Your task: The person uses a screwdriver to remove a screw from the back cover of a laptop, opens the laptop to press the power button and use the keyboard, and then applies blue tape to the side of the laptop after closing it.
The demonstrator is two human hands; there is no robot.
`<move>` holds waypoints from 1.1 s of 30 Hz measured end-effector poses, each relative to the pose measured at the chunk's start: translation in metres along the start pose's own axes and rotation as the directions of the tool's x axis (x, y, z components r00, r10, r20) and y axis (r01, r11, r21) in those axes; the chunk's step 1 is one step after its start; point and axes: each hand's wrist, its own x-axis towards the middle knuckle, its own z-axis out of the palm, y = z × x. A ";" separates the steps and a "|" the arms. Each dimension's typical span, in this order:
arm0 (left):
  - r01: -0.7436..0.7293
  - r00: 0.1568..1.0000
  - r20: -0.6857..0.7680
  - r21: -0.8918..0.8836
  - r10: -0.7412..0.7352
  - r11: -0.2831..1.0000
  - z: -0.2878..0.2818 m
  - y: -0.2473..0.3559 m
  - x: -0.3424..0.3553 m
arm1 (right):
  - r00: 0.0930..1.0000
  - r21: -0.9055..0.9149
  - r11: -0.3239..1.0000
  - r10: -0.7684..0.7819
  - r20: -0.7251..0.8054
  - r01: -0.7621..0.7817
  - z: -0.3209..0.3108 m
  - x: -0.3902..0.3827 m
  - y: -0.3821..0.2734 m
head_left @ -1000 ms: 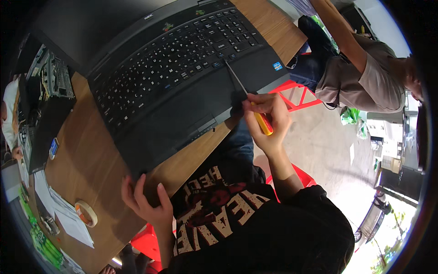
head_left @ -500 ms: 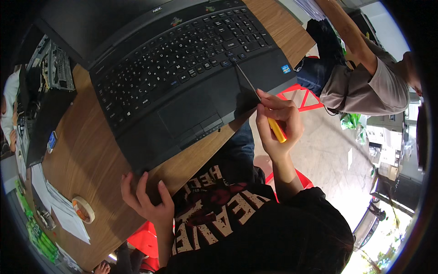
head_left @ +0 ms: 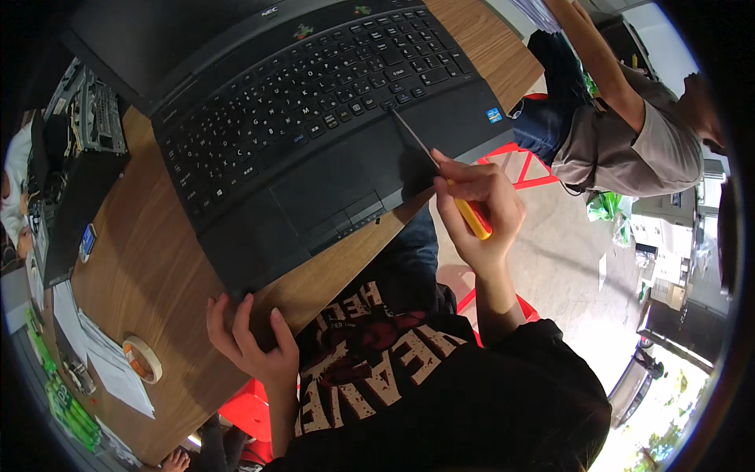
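Pinching the yellow handle of a screwdriver (head_left: 464, 211) between thumb and curled fingers, the right hand (head_left: 481, 211) is closed in a firm grip just off the front right corner of the black laptop (head_left: 330, 149). From that grip the thin metal shaft runs up and to the left, its long axis slanting across the right palm rest, and the tip meets the laptop at the lower right edge of the keyboard, beside the bottom row of keys. The right hand is far the nearer of the two to that spot.

At the laptop's front left corner the left hand (head_left: 253, 344) lies with fingers spread and bent over the edge where the casing meets the wooden tabletop (head_left: 149, 267); it presses there but is not closed round anything. Left of the laptop on the tabletop sit a bare metal drive cage (head_left: 88, 114), some white papers (head_left: 102, 362) and a roll of tape (head_left: 141, 359). Beyond the laptop's right edge another person in a grey shirt (head_left: 629, 149) sits on a red stool.

Against the frame half a second ago, the screwdriver tip sits at much the same point by the keys, and the left hand holds the same corner.
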 end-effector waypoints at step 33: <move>-0.621 0.710 0.139 -0.337 0.690 0.707 -0.033 0.107 0.118 | 0.947 0.538 0.842 0.141 -0.288 0.039 -0.005 -0.028 0.003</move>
